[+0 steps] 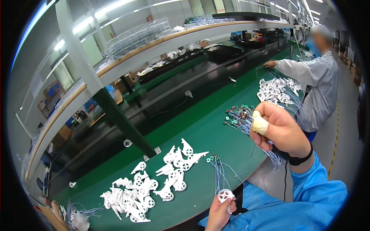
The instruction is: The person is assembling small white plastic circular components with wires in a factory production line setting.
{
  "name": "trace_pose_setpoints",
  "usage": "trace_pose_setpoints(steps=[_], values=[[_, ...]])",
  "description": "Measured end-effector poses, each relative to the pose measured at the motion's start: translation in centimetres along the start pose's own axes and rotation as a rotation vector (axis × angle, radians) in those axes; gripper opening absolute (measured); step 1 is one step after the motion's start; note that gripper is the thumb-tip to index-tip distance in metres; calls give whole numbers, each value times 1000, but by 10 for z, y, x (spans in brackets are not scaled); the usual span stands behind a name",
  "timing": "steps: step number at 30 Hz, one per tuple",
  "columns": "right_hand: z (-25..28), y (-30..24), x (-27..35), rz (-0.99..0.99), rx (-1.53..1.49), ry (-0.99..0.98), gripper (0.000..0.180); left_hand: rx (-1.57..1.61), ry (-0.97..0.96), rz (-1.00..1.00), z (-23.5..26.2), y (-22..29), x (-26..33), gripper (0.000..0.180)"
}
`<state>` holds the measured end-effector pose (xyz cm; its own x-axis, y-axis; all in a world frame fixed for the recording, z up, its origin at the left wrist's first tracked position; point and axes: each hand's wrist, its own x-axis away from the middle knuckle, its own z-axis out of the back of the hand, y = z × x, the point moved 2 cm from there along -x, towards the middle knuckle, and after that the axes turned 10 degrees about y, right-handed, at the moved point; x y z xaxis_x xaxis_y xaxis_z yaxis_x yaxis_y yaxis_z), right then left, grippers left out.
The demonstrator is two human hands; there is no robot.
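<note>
My left hand [219, 216], low in the picture, pinches a white plastic part with a spoked round end [225, 195]. Just beyond it a small bundle of blue-white wires [218, 173] with green ring-shaped ends lies on the green table. My right hand [279, 129] is raised over the table's right side, with a yellow covering on the thumb and a black band [301, 158] round the wrist. Its fingers are curled closed; whatever they hold is hidden. Behind that hand spreads a larger bundle of wires [238, 118] with green and dark ends.
Two heaps of white plastic parts [133, 194] lie on the green table [200, 210]. A dark post [123, 121] rises from it beside a black conveyor belt [169, 96]. At the right stands a co-worker [318, 77] near more white parts [275, 91]. A shelf [154, 42] runs overhead.
</note>
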<state>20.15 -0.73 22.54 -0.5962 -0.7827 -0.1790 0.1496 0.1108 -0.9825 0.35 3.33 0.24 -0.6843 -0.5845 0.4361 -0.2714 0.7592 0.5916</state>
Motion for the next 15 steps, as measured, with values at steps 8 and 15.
trace_pose_setpoints(steps=[8,15], values=[[40,-13,29,419,-186,346,16,10,-158,62,1,-38,-32,20],[49,-10,49,577,-113,363,18,-93,-302,207,-48,-46,-52,44]])
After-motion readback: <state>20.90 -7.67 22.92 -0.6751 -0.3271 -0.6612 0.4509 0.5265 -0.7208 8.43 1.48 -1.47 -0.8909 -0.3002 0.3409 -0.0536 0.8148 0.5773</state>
